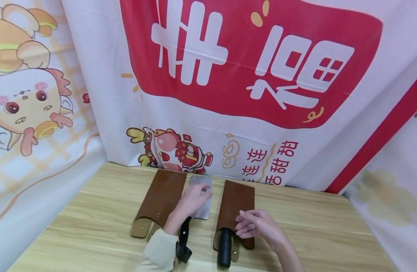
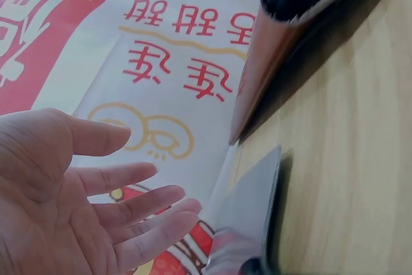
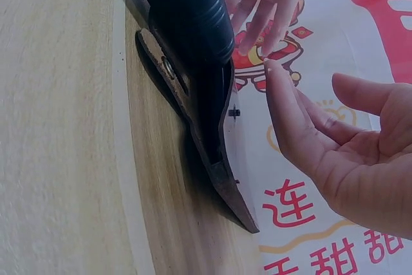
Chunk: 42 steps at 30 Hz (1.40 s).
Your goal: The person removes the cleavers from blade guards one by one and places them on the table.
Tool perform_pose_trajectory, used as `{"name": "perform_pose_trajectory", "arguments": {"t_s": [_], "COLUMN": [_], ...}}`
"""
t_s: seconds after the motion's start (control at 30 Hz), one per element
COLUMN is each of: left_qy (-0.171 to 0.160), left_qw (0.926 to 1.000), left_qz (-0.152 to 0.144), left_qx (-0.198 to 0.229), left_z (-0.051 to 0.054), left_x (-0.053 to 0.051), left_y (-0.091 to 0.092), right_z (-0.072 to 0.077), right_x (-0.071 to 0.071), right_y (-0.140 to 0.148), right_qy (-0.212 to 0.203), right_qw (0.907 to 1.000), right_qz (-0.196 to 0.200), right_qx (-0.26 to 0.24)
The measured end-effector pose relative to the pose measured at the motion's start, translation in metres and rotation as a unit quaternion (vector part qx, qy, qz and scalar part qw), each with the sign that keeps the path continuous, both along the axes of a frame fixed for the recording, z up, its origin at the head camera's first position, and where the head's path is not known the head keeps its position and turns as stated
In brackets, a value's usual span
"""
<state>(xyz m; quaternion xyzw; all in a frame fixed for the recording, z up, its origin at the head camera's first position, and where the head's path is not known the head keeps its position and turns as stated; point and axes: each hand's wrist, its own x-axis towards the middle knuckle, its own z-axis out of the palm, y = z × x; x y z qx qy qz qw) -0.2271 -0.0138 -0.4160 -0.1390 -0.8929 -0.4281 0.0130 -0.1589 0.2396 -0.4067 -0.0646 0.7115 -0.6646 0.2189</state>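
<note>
A cleaver with a steel blade (image 1: 202, 212) and a black handle (image 1: 184, 233) lies flat on the table. Over that blade hovers my left hand (image 1: 194, 198), its fingers loosely spread and holding nothing; the left wrist view shows its palm and the cleaver (image 2: 248, 201) beside it. To the right is a brown leather sheath (image 1: 236, 200) with a ribbed black handle (image 1: 224, 248) sticking out of its near end; whatever is inside is hidden. My right hand (image 1: 259, 226) is by this sheath's right edge, fingers relaxed, gripping nothing; the right wrist view shows a gap between hand (image 3: 360, 149) and sheath (image 3: 232, 191).
Another brown leather sheath (image 1: 164, 194), with snap straps at its near end, lies left of the cleaver. Everything rests on a light wood-grain table (image 1: 317, 226). A printed white and red cloth (image 1: 201, 102) hangs along the table's far edge.
</note>
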Motion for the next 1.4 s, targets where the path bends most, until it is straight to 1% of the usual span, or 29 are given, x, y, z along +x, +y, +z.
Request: {"name": "perform_pose_trajectory", "arguments": {"t_s": [0.17,0.33,0.53,0.77,0.9,1.07,1.23,1.4], "left_qy": [0.013,-0.006,-0.022,-0.03,-0.032,-0.043,-0.042,-0.043], "left_qw": [0.9997,0.9995,0.9988,0.9985,0.9984,0.9979,0.9976,0.9972], "left_qz": [-0.02,-0.03,-0.043,-0.046,-0.046,-0.048,-0.055,-0.06], "left_qx": [-0.002,-0.005,0.005,0.003,0.003,0.007,0.01,0.01], "left_z": [-0.002,-0.003,-0.006,-0.008,-0.01,-0.012,-0.012,-0.014], "left_x": [0.003,0.006,0.008,0.009,0.011,0.012,0.012,0.012], "left_y": [0.007,0.011,0.017,0.023,0.025,0.027,0.029,0.03], "right_z": [-0.001,-0.001,-0.002,-0.006,-0.009,-0.011,-0.011,-0.01], "right_x": [0.0,0.0,0.002,0.003,0.004,0.004,0.004,0.005], "right_y": [0.0,0.003,0.005,0.005,0.004,0.003,0.002,-0.001], "right_qy": [-0.004,-0.013,-0.012,-0.026,-0.023,-0.02,-0.025,-0.024], "right_qw": [1.0,0.9996,0.9986,0.9977,0.9975,0.9973,0.9969,0.9957], "right_qz": [0.0,0.0,0.011,0.018,0.024,0.03,0.037,0.053], "right_qx": [0.006,0.025,0.05,0.061,0.062,0.064,0.065,0.072]}}
